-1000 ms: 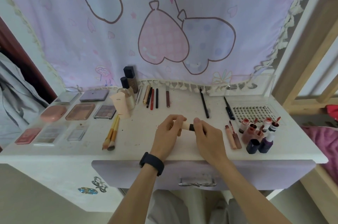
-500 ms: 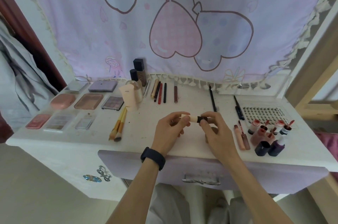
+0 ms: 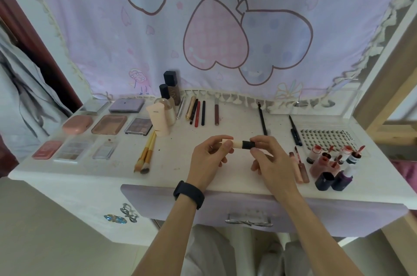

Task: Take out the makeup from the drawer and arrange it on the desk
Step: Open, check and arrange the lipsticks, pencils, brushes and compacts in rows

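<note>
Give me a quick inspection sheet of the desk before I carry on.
Surface: white desk, faint stains.
Job's things: stick, cream with a black cap, held over the desk; palettes on the left; pencils at the back; brushes; lip glosses on the right; drawer front below.
Clutter: nothing seen.
Grippers: left hand grips the stick's cream end; right hand pinches the cap.
Cables: nothing seen.
Surroundings: curtain behind; wooden frame on the right.
</note>
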Motion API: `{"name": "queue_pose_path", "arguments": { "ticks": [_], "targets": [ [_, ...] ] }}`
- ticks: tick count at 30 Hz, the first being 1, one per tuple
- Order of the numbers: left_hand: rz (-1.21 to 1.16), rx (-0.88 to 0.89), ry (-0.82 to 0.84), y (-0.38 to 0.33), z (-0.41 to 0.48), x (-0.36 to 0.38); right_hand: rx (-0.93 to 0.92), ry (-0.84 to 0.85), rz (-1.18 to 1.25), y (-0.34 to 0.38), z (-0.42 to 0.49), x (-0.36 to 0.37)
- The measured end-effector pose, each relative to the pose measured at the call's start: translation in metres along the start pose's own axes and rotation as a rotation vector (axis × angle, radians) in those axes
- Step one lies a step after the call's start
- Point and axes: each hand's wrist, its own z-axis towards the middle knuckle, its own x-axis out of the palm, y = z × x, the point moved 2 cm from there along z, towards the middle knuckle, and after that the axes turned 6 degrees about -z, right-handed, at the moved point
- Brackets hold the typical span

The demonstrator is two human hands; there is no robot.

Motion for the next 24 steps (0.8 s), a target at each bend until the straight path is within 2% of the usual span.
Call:
{"name": "queue_pose_path", "arguments": {
  "ticks": [6, 9, 12, 17, 24],
  "targets": [
    [0.009, 0.000, 0.002, -0.0013, -0.0005, 0.0011, 0.062, -0.007, -0.026, 0.0029, 0.0016, 0.0003],
    [0.009, -0.005, 0.003, -0.0014, -0.0003, 0.0009, 0.028, -0.021, -0.067, 0.0008, 0.0011, 0.0008],
    [0.004, -0.006, 0.003, -0.0020, -0.0006, 0.0009, -0.008, 0.005, -0.011, -0.0008, 0.0005, -0.0014],
    [0.006, -0.004, 0.007, -0.0018, -0.0010, 0.0012, 0.021, 0.005, 0.051, -0.0009, 0.0014, -0.0013],
    [0.013, -0.005, 0.004, -0.0014, -0.0009, 0.0006, 0.000, -0.007, -0.013, -0.0042, 0.0022, -0.0008]
  ]
}}
